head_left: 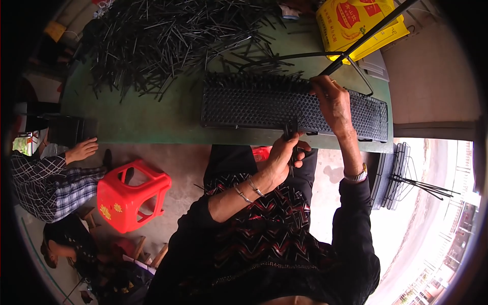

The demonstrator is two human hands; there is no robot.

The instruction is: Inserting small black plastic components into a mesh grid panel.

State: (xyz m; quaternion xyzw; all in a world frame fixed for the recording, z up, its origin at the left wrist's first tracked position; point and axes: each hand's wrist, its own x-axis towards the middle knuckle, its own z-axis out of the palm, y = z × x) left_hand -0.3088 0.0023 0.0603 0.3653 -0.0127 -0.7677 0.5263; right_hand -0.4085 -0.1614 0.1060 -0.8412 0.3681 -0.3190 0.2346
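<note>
A long black tray (244, 109) with a honeycomb of small holes lies along the near edge of the green table. Thin black strips (259, 81) stand packed in its far rows, from the left end toward my right hand. My right hand (333, 104) is closed in a pinch over the right end of those rows; what its fingertips hold is too dark to make out. My left hand (284, 158) is closed round a small bunch of black strips (291, 128), which poke up at the tray's near edge.
A large heap of loose black strips (162, 46) covers the back left of the green table (137, 122). Behind the tray are a yellow bag (333, 30) and a dark metal rod (376, 33). A red stool (147, 178) and another person (56, 178) are at the left.
</note>
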